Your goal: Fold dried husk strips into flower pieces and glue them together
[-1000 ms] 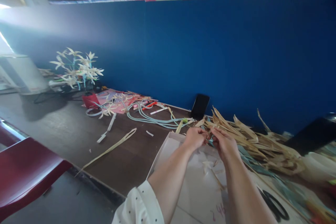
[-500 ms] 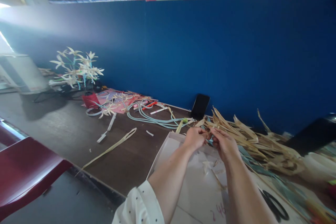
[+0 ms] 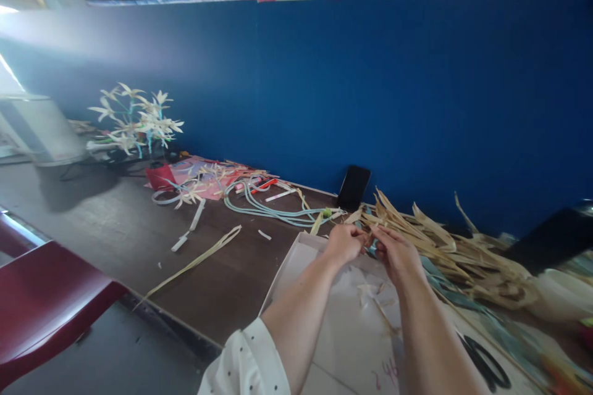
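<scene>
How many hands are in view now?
2: the left hand and the right hand, pinching a small piece between them near the far end of the white box. No other hand shows.

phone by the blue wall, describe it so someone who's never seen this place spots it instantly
Find the big blue wall and follow its foot to just beyond the left hand and right hand. The phone leans there, left of the dried husks. Its smooth black face sets it apart from them and the light blue cords.
</scene>
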The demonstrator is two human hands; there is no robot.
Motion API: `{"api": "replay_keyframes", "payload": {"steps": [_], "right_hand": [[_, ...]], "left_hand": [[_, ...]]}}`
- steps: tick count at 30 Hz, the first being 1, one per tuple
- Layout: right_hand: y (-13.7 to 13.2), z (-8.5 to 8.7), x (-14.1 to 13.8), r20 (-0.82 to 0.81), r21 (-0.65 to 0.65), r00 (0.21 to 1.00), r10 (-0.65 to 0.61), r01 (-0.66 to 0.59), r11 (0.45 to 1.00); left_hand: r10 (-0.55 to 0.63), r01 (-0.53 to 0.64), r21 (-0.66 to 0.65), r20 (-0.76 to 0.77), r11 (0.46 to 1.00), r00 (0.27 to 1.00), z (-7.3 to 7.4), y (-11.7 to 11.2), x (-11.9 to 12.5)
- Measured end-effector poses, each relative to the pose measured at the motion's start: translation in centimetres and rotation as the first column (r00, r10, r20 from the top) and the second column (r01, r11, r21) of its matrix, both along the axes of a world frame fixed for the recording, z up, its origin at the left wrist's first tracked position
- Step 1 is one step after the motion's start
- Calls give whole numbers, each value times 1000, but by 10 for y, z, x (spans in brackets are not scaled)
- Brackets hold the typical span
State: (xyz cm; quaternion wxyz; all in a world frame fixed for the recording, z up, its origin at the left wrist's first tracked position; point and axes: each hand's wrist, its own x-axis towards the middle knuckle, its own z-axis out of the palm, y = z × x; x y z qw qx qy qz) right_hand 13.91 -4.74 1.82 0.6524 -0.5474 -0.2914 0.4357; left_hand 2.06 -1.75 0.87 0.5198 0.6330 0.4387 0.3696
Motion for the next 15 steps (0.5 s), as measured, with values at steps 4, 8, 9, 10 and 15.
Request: {"api": "replay_keyframes", "payload": {"steps": [4, 8, 9, 10, 15], "right_hand": [[1, 0, 0, 6, 1, 1000, -12, 12, 1000], [2, -2, 2, 32, 7, 999, -4, 4, 1000], [2, -2, 2, 36, 7, 999, 2, -2, 1000], [2, -3, 3, 42, 8, 999, 3, -4, 1000], [3, -4, 2, 62, -9, 998, -22, 23, 1000]], "left_hand": [[-4, 5, -25, 28, 1000, 1000, 0, 1, 1], [-19, 23, -58, 78, 998, 997, 5, -1, 0], [-23, 29, -71, 89, 997, 996, 7, -3, -1], [-30, 39, -84, 98, 996, 995, 9, -4, -1], [-50, 69, -140, 132, 988, 990, 16, -9, -3]]}}
